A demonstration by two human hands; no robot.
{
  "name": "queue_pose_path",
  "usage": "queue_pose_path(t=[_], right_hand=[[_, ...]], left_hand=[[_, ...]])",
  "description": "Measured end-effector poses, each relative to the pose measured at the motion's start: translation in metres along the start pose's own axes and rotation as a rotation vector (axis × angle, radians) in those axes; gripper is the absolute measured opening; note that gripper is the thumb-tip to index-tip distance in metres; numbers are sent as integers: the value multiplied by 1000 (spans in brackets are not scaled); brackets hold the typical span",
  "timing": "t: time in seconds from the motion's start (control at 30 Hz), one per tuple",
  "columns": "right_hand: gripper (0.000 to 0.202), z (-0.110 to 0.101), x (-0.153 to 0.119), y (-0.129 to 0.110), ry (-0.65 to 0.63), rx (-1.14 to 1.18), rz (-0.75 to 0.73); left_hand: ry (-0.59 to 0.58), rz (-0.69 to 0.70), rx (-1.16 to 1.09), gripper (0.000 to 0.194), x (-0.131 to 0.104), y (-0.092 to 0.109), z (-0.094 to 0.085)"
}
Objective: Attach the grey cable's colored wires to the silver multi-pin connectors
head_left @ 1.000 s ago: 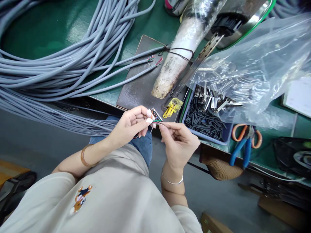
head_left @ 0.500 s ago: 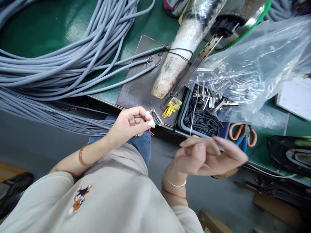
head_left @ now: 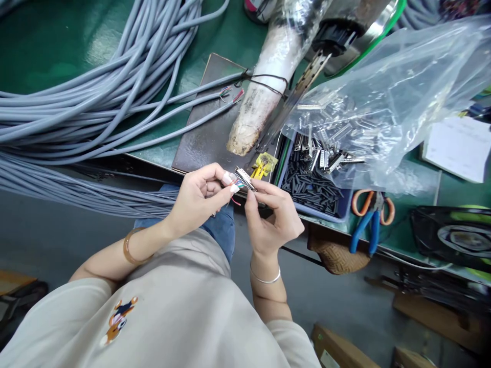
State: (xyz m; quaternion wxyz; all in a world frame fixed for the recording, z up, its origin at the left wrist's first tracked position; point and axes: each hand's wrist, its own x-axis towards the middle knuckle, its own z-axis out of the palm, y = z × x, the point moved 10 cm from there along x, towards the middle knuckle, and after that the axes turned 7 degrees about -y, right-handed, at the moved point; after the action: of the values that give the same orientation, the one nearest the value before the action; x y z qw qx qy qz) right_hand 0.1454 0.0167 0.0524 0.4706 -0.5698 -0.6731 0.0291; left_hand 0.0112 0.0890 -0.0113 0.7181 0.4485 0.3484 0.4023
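Observation:
My left hand (head_left: 198, 198) is closed in a pinch, with white wraps on the thumb and fingertip. Thin coloured wires (head_left: 239, 184) stick out of that pinch towards a metal D-sub connector (head_left: 245, 178); a pink-red wire end hangs below. My right hand (head_left: 273, 217) pinches the lower right end of the connector between thumb and fingers. Whether the wires are fixed to its pins is too small to tell. Just behind the connector, yellow clip-like pieces (head_left: 263, 166) lie on a dark board (head_left: 203, 137).
Grey cable coils (head_left: 126, 87) fill the left. A white wrapped rod (head_left: 255, 102) and a metal bar (head_left: 295, 97) slant over the board. On the right are a blue bin (head_left: 303, 207) of black sleeves, a plastic bag (head_left: 391, 112) with connectors, and pliers (head_left: 372, 220).
My right hand has moved left from beside the bin and closed on the connector. The left hand keeps its pinch, and the connector has turned slightly. The view has shifted a little.

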Motion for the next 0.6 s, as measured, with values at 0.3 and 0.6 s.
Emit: queue_pose_path(t=[0.3,0.6], right_hand=[[17,4,8,5,-5,37,-28],[19,2,17,2,19,0,-52]], left_hand=[[143,214,173,13,9,20,-5],[189,348,297,11,6,34,-2]])
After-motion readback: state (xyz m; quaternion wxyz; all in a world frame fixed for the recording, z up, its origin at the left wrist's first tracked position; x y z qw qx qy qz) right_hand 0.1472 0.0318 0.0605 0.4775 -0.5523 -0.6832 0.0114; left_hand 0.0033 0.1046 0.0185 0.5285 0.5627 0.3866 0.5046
